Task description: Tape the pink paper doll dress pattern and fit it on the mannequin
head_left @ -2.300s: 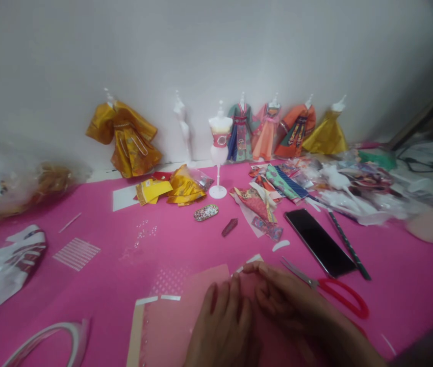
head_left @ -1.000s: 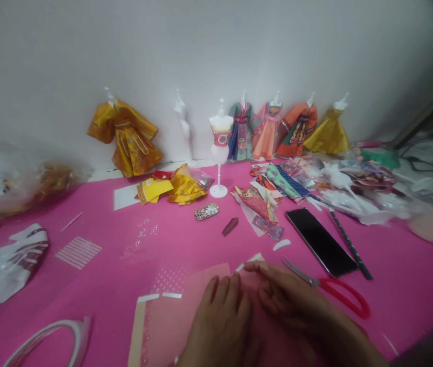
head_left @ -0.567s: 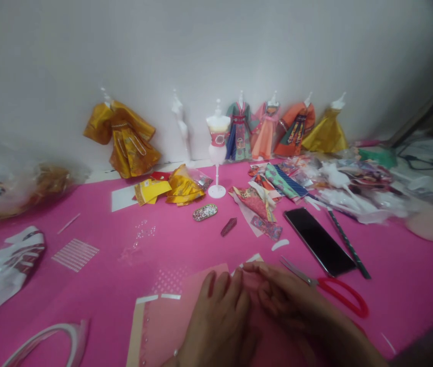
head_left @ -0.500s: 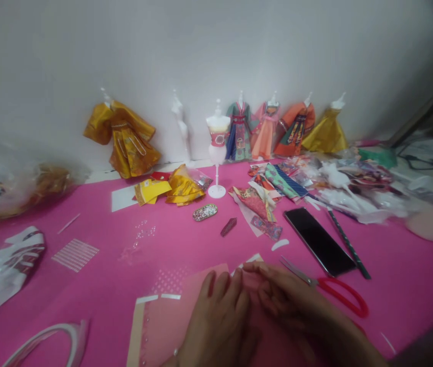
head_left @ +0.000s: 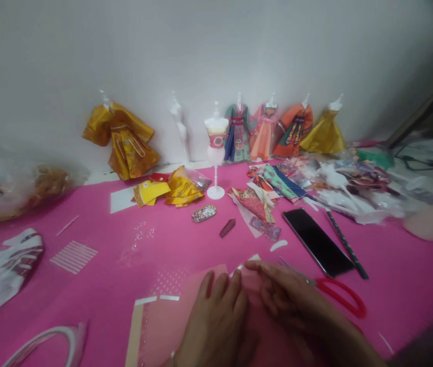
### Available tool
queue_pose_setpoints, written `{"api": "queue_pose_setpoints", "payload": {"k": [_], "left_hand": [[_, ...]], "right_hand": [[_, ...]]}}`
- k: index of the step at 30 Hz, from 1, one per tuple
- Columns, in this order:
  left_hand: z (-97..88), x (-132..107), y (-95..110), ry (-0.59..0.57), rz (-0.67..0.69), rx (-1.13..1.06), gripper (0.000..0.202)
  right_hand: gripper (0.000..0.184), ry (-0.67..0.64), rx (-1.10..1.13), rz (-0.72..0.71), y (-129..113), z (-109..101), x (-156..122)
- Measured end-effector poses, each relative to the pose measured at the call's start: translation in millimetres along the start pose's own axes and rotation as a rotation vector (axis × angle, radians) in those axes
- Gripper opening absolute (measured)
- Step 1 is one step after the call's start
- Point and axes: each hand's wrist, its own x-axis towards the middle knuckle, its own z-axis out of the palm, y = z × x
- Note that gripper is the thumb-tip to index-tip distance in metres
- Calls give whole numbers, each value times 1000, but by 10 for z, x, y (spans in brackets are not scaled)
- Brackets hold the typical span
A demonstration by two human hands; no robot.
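Pink cloth [head_left: 164, 326] lies in front of me, with a beige band and small bead-like dots down its left side. My left hand [head_left: 214, 316] rests flat on it, fingers stretched forward. Close on the right, my right hand [head_left: 285, 293] has its fingers curled together. Its fingertips meet a white tape strip [head_left: 253, 258] at the cloth's far edge; its palm side is hidden. Two short white strips [head_left: 169, 297] stick to the upper left edge. Beside my right hand lie red-handled scissors [head_left: 342, 295], their blades partly covered by it.
A black phone [head_left: 317, 242] and a dark pencil [head_left: 348, 244] lie to the right. Ahead stand a white mannequin [head_left: 216, 153] and several dressed doll forms along the wall. Fabric scraps [head_left: 252, 201], plastic bags [head_left: 354, 193], a bead sheet [head_left: 74, 256] and a white ring [head_left: 53, 336] surround the work.
The view has shifted very slightly. Both hands keep nearly the same place on the pink cloth, and the right hand covers a little more of the scissor blades.
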Motion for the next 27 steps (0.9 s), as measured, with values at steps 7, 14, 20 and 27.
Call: {"api": "queue_pose_setpoints", "payload": {"k": [7,14,20,27], "left_hand": [[-7,-17,3,-30,2,-5,56],[31,-23,-4,75,34,42,62],[60,-63,41,169,32,111,65],[152,-129,92,364,19,287,53]], "right_hand": [[28,170,-353,-269,8,9,1],[24,227,-956,-603,-65,151,-52],[31,255,-1184,-608,15,132,-15],[32,263,-1253,-614,123,61,12]]}}
